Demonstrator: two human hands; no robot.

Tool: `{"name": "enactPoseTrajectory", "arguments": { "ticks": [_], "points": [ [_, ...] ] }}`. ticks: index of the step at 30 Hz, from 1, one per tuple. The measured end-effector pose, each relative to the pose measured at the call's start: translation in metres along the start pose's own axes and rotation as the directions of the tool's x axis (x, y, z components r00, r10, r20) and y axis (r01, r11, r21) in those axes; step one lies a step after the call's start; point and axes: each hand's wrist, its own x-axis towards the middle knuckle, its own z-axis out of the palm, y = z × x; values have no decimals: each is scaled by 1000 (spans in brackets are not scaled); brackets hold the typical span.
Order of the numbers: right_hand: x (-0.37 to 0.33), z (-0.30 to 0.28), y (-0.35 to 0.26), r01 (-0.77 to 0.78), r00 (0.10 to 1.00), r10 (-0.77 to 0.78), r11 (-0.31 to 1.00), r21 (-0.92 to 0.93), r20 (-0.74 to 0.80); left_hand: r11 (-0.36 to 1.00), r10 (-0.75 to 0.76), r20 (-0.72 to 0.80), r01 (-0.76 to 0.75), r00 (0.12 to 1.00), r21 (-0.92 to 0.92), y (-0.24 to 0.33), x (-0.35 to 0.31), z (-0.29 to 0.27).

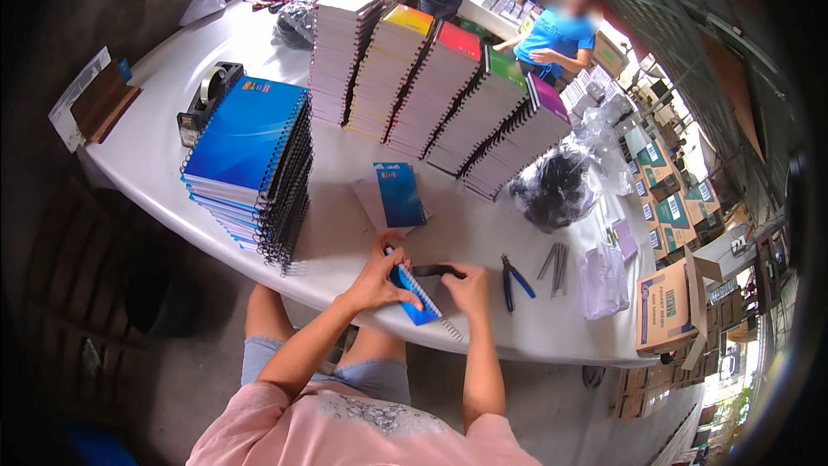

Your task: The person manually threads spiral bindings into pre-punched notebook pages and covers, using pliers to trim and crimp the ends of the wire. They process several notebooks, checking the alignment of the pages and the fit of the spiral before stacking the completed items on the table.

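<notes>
A small blue notebook lies at the near edge of the white table, its holed edge turned toward my right. My left hand presses on its cover and grips it. My right hand holds a black spiral binding coil against that edge. Just beyond my hands another blue-covered notebook lies flat on the table.
A tall stack of blue spiral notebooks stands at my left, with a tape dispenser behind it. Leaning rows of coloured notebooks fill the back. Blue-handled pliers, metal pins, a bag of black coils and cardboard boxes lie right. Two people work beyond.
</notes>
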Motion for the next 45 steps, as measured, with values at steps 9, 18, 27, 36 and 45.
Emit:
{"name": "enactPoseTrajectory", "arguments": {
  "ticks": [9,18,27,36,45],
  "points": [
    [8,28,-13,160,986,-155,814,558,-57,988,-30,-91,16,995,-152,-19,2,4],
    [19,40,-32,46,997,-52,993,-106,-57,984,-86,-42,78,995,-157,-16,-7,5],
    [10,-51,27,-128,974,-19,772,-622,-224,938,-121,-117,75,986,-337,-8,-2,5],
    [-57,-76,98,-442,888,130,507,-740,-441,817,-344,-117,236,932,-527,-1,1,9],
    [-62,-48,87,-471,848,35,509,-720,-530,737,-403,-125,241,906,-631,-4,-5,10]
  ]
}}
